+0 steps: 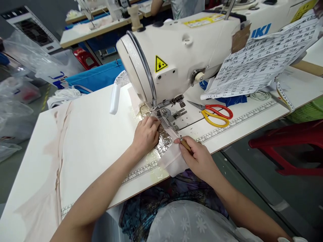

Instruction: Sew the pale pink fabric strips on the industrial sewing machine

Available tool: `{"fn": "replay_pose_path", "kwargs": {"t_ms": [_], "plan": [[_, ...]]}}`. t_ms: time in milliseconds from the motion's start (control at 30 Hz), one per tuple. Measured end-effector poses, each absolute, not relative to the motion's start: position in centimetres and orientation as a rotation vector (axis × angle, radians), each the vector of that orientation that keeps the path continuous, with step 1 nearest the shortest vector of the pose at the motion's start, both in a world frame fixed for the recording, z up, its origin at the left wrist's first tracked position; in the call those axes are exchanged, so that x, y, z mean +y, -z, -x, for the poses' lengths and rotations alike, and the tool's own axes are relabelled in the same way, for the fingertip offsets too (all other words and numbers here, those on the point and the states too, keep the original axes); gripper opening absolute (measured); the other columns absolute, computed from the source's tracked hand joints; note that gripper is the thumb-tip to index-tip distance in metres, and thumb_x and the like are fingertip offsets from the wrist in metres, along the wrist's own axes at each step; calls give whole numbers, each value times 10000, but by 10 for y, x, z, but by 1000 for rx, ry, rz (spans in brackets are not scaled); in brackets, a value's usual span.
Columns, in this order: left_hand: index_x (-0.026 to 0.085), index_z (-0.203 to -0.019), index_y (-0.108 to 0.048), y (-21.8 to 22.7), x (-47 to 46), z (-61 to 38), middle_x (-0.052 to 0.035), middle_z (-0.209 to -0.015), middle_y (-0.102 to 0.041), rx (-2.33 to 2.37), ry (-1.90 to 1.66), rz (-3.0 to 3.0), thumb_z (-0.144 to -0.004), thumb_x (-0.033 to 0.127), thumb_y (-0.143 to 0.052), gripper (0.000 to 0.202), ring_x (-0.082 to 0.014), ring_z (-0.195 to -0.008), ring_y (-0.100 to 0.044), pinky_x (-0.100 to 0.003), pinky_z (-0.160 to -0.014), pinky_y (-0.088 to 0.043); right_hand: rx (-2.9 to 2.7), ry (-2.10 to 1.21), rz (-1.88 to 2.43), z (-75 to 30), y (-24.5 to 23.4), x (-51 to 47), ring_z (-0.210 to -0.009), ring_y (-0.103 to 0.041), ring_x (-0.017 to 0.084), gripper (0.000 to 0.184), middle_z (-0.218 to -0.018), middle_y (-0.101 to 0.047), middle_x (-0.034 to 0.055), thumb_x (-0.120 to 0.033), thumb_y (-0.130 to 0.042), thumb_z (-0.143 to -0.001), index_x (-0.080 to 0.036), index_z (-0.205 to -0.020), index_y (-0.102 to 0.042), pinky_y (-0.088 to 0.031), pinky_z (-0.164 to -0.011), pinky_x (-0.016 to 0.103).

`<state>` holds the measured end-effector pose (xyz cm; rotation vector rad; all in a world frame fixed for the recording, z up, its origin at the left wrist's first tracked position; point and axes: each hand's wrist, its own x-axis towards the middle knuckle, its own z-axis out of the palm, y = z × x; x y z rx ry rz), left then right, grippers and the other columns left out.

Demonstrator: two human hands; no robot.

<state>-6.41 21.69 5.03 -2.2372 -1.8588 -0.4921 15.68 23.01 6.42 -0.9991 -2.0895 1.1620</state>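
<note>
Close to the needle of a white sewing machine [176, 60], my left hand [146, 134] presses curled fingers onto pale pink fabric [174, 161]. My right hand [198, 156] is closed around the wooden handle of an awl [186, 145], whose thin metal shaft points toward the presser foot [161, 112]. The fabric runs from under the foot to the table's front edge, where its end hangs slightly over. Shiny clear tape [164, 139] covers the table beneath it. My left fingertips are partly hidden, so what exactly they pinch is unclear.
Right of the needle lie scissors [214, 114] with red and yellow handles. A handwritten sheet [262, 60] leans by the machine. More pale fabric [59, 168] lies on the left of the white table [96, 134]. A red stool [290, 148] stands at right; another person is behind.
</note>
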Motion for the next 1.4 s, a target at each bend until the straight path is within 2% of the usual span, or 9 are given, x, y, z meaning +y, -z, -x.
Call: {"fn": "replay_pose_path", "kwargs": {"t_ms": [100,200,467,600,700,867,1033,1233,1400], "plan": [[139,-1161,-586,-52,215,63,-147,-1137,-613,-1861,552,2224,-859,79,-449,337,-284,-1021,-558,-451,-821,-533,-2119,-1157,1009,-153,-63,233,-574,-594,162,236,-737,-685,14,-296,-416,-968,-201,-1045,-617,-408,-523,252],[164,-1113,-601,-53,213,61,-131,-1119,-615,-1832,631,2273,-869,76,-430,310,-267,-1019,-561,-444,-834,-531,-2115,-1151,1013,-151,-62,235,-535,-566,149,224,-739,-697,9,-294,-421,-964,-204,-1029,-617,-404,-517,248],[119,-1131,-640,-50,213,58,-148,-1116,-618,-1860,496,2255,-874,130,-463,312,-291,-1023,-557,-434,-802,-529,-2095,-1140,986,-147,-63,240,-758,-695,196,213,-957,-760,58,-288,-436,-948,-205,-1030,-614,-474,-630,262],[116,-1168,-639,-51,215,57,-167,-1144,-594,-1911,415,2239,-875,154,-455,348,-303,-1028,-555,-449,-801,-523,-2112,-1143,1018,-147,-63,241,-539,-589,151,247,-802,-723,34,-327,-424,-960,-198,-1038,-620,-409,-507,251],[115,-1202,-628,-52,217,57,-171,-1171,-585,-1944,373,2225,-868,164,-462,376,-308,-1038,-557,-453,-813,-515,-2124,-1121,1020,-147,-63,241,-512,-557,148,251,-723,-685,16,-330,-423,-966,-201,-1046,-622,-378,-483,249],[96,-1222,-612,-52,219,55,-175,-1193,-587,-1977,350,2202,-887,186,-445,385,-309,-1070,-545,-444,-833,-507,-2161,-1038,1006,-147,-63,240,-619,-639,179,238,-827,-728,41,-307,-419,-969,-210,-1071,-612,-415,-521,262],[69,-1244,-591,-50,219,56,-176,-1199,-587,-1993,386,2222,-888,175,-428,406,-298,-1089,-541,-438,-875,-503,-2153,-959,925,-147,-62,233,-854,-709,222,215,-1043,-756,84,-271,-434,-967,-214,-1091,-600,-508,-688,297],[81,-1204,-613,-52,223,60,-165,-1176,-591,-2030,426,2250,-868,183,-478,376,-289,-1081,-541,-421,-845,-519,-2162,-887,757,-142,-73,218,-871,-715,215,216,-1033,-760,85,-221,-442,-976,-227,-1127,-596,-543,-751,314],[89,-997,-661,-58,234,53,-165,-1053,-617,-2053,253,2218,-931,224,-483,232,-268,-930,-546,-375,-713,-514,-2176,-864,548,-133,-83,201,-826,-715,189,258,-1035,-750,80,-173,-418,-976,-229,-1163,-587,-541,-688,283]]}}
